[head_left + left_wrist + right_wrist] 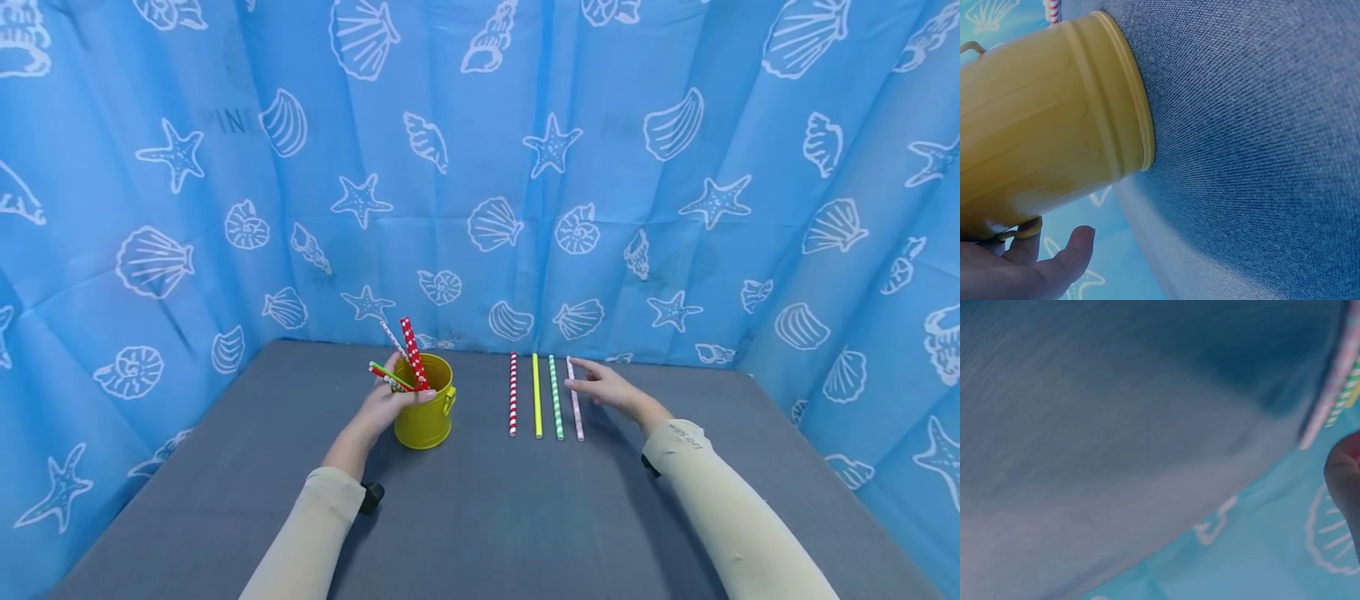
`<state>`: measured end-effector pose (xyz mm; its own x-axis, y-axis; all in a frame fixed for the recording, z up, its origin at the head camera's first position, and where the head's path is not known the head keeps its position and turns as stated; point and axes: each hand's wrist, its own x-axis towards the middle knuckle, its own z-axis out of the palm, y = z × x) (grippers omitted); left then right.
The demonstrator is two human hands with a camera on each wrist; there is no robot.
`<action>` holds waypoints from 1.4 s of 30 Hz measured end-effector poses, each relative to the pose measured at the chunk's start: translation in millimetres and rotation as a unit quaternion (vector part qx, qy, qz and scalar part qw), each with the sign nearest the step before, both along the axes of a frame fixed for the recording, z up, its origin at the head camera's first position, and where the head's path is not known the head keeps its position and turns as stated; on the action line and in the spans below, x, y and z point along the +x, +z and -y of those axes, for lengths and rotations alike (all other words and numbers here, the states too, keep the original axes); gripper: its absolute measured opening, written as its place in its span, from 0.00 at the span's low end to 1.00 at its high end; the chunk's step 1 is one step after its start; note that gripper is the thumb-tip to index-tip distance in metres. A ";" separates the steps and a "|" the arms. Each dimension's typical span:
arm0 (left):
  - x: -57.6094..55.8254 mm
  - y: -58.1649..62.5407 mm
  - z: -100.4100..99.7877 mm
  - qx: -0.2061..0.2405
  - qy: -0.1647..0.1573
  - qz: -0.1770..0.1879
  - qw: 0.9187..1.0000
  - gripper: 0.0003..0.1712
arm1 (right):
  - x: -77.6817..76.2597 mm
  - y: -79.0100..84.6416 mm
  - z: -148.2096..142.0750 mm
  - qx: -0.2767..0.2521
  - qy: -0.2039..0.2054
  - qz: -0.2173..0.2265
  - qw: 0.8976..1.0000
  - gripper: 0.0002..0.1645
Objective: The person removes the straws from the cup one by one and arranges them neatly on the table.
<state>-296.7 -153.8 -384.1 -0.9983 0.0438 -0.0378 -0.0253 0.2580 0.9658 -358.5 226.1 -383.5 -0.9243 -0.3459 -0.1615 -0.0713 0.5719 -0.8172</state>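
Head view: left hand curls round the yellow bucket, patterned straws inside, beside its thumb; right fingers loosely spread over a pink straw, contact unclear. Left wrist: fingers by the bucket's loop. Right wrist: straw beside fingertip.

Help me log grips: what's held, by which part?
The left hand holds the yellow bucket by its upper side; whether the right hand grips the pink straw cannot be told.

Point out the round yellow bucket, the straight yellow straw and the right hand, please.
Round yellow bucket (424,423): head view, front wall.
Straight yellow straw (537,397): head view, mid-length.
Right hand (611,391): head view, back of the hand.
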 end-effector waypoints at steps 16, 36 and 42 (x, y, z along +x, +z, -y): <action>-1.2 -0.1 -0.6 0.008 -0.011 -0.027 1.000 0.57 | -2.1 12.3 81.3 -0.093 -0.003 -0.087 0.992 0.31; -0.6 -4.1 -1.5 0.011 0.003 -0.016 1.000 0.56 | -12.5 18.5 168.8 -0.121 0.016 -0.073 0.990 0.26; -0.1 -3.3 -1.0 0.014 -0.003 -0.025 1.000 0.55 | -16.2 20.6 188.7 -0.117 0.025 -0.074 0.990 0.26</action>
